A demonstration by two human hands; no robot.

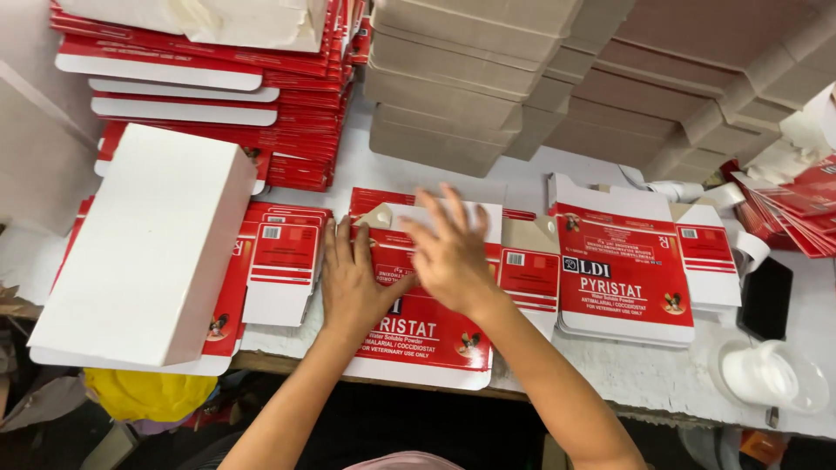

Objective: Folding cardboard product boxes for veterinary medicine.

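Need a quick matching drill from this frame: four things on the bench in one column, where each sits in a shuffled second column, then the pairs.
Things:
1. white folded box
2. black phone
3. flat red carton under both hands
4. stack of brown cardboard trays

Places:
A. back of the bench, top centre
B. front edge, centre
C. left side, lying tilted on flat red cartons
D. right edge, beside a white plastic lid

Pairs: 1-C, 2-D, 3-B, 4-A. The left hand and right hand both press flat on the carton in item 3.
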